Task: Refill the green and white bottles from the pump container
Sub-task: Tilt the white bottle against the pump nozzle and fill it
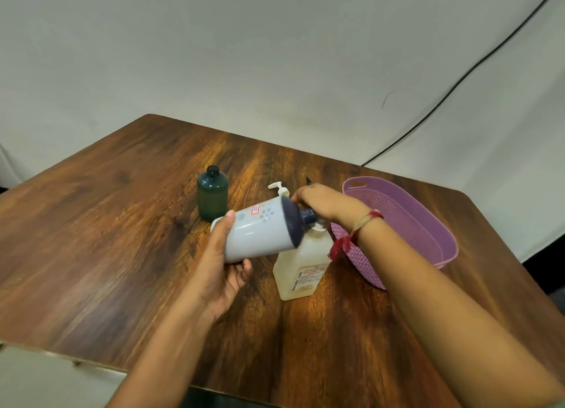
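The counter point(122, 239) is dark wood grain with a soft sheen. The white bottle point(260, 233) is smooth, matt plastic, and its dark blue cap point(292, 221) looks glossier. The green bottle point(212, 195) is translucent, shiny plastic. The pump container point(301, 261) is cloudy plastic with a paper label point(308, 274). The purple basket point(428, 212) is plastic with a woven-look mesh. Red thread point(351, 236) circles one wrist.

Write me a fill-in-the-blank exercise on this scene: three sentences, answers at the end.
1. The left hand holds the white bottle by its body while the right hand grips its dark blue ____.
2. The green bottle stands ____ on the table.
3. The basket beside the pump container is ____ in colour.
Missing words: cap; upright; purple.
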